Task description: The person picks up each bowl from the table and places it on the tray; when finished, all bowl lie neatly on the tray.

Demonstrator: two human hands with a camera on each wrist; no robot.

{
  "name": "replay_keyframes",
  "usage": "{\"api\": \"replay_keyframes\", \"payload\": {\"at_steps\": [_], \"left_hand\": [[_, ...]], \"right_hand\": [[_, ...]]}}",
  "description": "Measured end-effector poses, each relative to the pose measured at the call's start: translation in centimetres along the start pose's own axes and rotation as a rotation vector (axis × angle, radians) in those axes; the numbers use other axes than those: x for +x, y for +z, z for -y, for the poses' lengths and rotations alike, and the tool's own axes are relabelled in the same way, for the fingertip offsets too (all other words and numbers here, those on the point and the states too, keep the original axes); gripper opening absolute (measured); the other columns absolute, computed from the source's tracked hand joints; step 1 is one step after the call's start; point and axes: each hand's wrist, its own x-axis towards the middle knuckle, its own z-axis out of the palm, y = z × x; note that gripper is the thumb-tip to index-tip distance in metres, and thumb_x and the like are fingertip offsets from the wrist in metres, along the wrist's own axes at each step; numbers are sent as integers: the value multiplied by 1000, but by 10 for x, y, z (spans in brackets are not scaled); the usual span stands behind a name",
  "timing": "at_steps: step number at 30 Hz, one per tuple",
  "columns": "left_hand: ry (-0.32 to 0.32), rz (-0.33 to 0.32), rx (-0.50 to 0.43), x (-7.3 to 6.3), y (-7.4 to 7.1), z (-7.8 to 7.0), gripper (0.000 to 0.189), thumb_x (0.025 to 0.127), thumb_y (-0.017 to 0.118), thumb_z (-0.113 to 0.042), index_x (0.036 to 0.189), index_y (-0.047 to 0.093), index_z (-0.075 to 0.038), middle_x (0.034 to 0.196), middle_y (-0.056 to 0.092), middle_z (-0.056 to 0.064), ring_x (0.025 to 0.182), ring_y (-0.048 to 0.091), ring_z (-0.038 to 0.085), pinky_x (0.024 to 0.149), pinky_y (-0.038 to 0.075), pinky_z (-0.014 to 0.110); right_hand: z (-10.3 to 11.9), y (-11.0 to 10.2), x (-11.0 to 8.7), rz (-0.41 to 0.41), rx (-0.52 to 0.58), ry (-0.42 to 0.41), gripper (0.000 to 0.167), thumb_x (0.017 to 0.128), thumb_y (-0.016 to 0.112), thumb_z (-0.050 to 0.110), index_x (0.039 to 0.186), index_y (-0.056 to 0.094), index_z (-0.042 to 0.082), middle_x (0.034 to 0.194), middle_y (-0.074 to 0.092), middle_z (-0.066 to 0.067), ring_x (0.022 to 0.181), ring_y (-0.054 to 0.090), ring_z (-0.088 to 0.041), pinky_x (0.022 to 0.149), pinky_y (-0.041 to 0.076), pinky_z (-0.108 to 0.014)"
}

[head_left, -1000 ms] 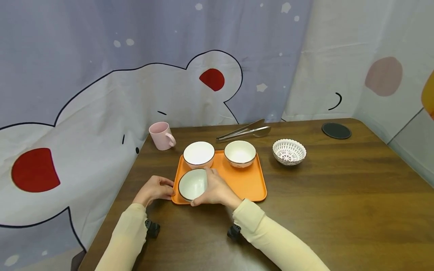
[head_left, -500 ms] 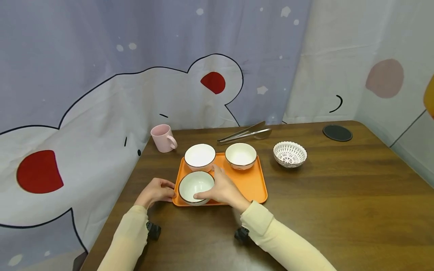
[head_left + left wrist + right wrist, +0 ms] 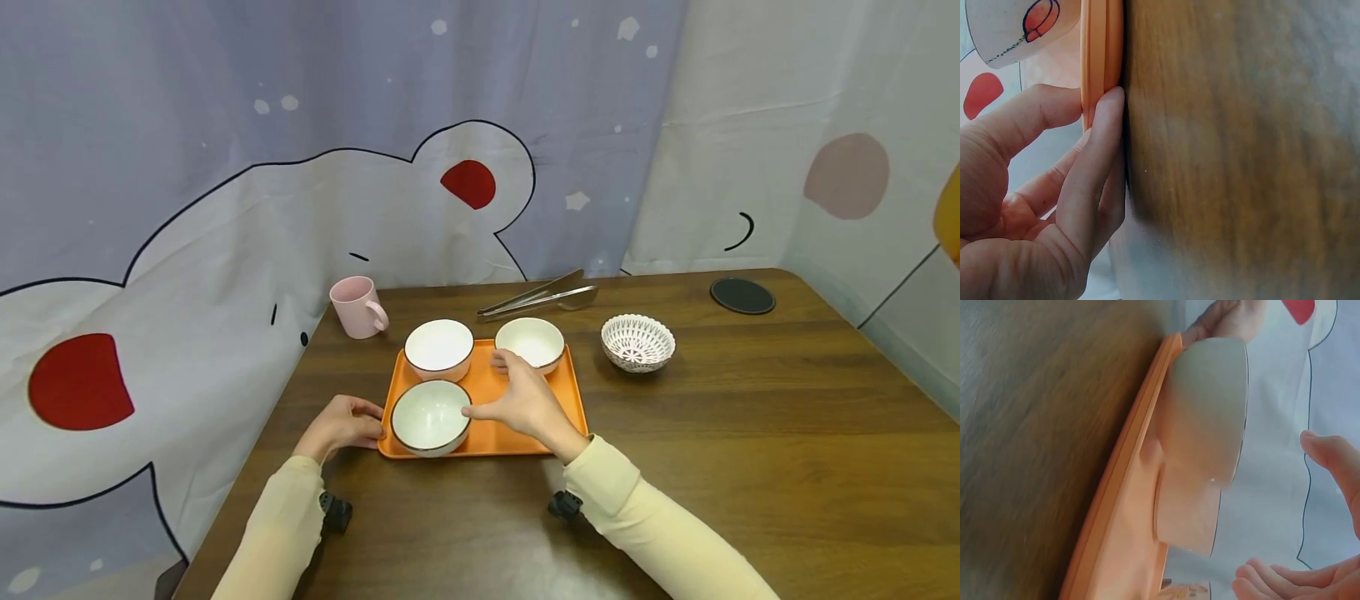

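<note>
Three bowls stand on an orange tray (image 3: 483, 439). The nearest bowl (image 3: 431, 421), pale inside with a dark rim, is at the tray's front left. Behind it sits a white bowl (image 3: 438, 346), and a cream bowl (image 3: 529, 335) is at the back right. My left hand (image 3: 343, 427) pinches the tray's left edge; the left wrist view shows thumb and fingers on either side of the rim (image 3: 1102, 50). Over the tray, just right of the nearest bowl, my right hand (image 3: 531, 407) is spread with thumb and fingers apart and holds nothing.
A pink mug (image 3: 357, 307) stands at the back left. Metal tongs (image 3: 536, 298) lie behind the tray. To its right are a white patterned openwork bowl (image 3: 637, 343) and, farther back, a black round coaster (image 3: 742, 295). A printed curtain (image 3: 330, 208) hangs behind the table.
My right hand has let go of the nearest bowl and moved right, away from its rim. That bowl now stands on the tray's front left. My left hand has stayed at the tray edge.
</note>
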Motion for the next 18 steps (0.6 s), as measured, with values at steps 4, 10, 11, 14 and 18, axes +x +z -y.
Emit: {"api": "replay_keyframes", "payload": {"at_steps": [4,10,11,14,18], "left_hand": [[-2,-5,2,0,1,0,40,80,69,5,116,58,16,93,69,15,77,68,20,72,62,36],[-2,-2,6,-1,1,0,40,80,69,5,116,58,16,93,69,16,78,68,21,73,62,36],[-3,-1,5,-1,1,0,40,80,69,5,116,58,16,93,69,15,78,68,21,73,62,36],[-2,2,3,0,1,0,40,80,69,5,116,57,16,93,69,16,79,68,21,73,62,36],[2,10,5,-1,0,-1,40,80,69,4,117,57,16,95,68,16,80,69,21,74,62,37]], "right_hand": [[-6,-6,0,-45,24,15,93,65,90,30,141,45,2,137,57,-12,127,54,-29,109,44,-42],[-15,-15,-2,-67,83,30,94,67,90,25,142,41,-2,137,55,-16,125,56,-32,108,44,-43],[-16,-17,-3,-68,81,31,93,67,90,25,142,42,-2,138,55,-16,125,56,-31,108,44,-44],[-19,-23,-6,-81,60,37,92,67,89,27,141,43,-2,137,56,-15,124,57,-31,108,44,-44],[-25,-29,-8,-108,32,47,91,66,89,29,139,45,-2,135,58,-14,122,59,-30,106,45,-44]]}}
